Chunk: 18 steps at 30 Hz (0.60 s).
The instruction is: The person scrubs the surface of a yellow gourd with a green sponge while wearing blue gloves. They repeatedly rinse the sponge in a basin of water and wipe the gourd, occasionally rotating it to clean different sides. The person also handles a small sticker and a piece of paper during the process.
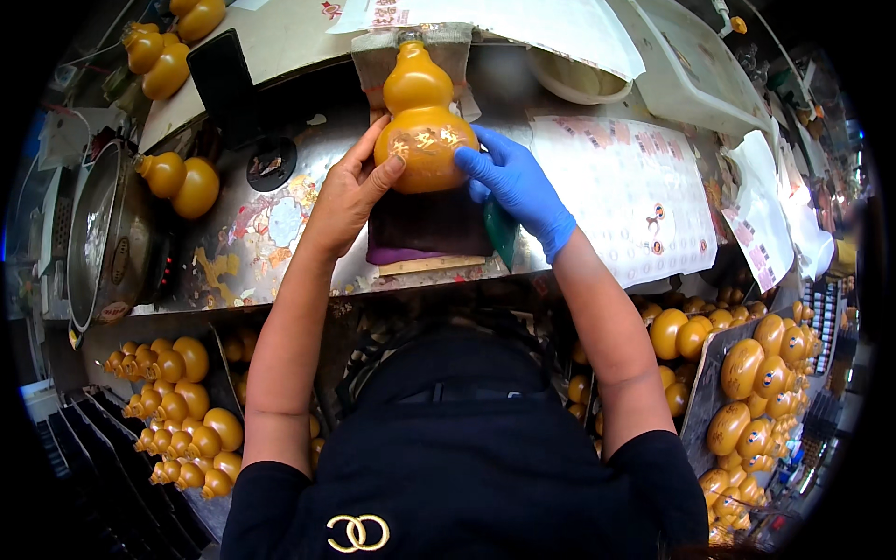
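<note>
Between my two hands is an orange-yellow gourd-shaped bottle (417, 86), its neck pointing away from me and gold marks on its wider lower bulb. My bare left hand (359, 187) grips the bulb's left side, the thumb lying on its front. On the right side, my right hand (509, 177) in a blue glove holds the same bulb, the farther fingers partly hidden behind it. Beneath the bottle is a dark pad (425, 222) with a purple layer and a wooden strip at its near edge. A green piece (500, 231) stands beside the pad, below my gloved hand.
A printed white sheet (635, 201) lies to the right. A metal pan (107, 238) and another gourd bottle (182, 182) are at left, near a black phone-like panel (222, 84). Racks of gourd bottles (177, 411) flank me. A white tray (695, 65) sits far right.
</note>
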Tool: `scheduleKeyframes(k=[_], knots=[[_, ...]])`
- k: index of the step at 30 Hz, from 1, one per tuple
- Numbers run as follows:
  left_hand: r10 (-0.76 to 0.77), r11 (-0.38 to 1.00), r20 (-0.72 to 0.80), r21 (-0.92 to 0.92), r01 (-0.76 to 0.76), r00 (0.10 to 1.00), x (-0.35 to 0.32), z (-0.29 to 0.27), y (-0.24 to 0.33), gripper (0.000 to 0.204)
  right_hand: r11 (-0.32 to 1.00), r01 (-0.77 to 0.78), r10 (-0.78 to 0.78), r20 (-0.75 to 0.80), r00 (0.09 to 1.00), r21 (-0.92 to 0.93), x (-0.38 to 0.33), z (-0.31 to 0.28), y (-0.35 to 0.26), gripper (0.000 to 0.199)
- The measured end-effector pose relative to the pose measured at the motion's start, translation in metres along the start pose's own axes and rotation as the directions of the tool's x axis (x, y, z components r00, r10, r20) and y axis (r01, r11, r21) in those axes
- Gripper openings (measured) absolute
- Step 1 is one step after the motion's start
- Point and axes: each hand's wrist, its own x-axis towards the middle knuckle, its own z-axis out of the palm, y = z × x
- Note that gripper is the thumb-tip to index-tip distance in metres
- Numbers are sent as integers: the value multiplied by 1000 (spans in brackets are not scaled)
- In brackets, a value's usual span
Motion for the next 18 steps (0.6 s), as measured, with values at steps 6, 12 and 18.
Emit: scheduleKeyframes(k=[6,12,18], knots=[[2,999,25,33,-3,1000,0,-1,0,79,1000,6,-6,52,999,10,-2,-5,0,70],[-15,998,27,55,13,1000,-2,-1,-1,78,1000,-2,2,60,998,11,-6,-4,-5,70],[-6,998,44,63,3,999,-2,-1,2,79,1000,24,-24,21,999,3,-5,-2,-1,71]])
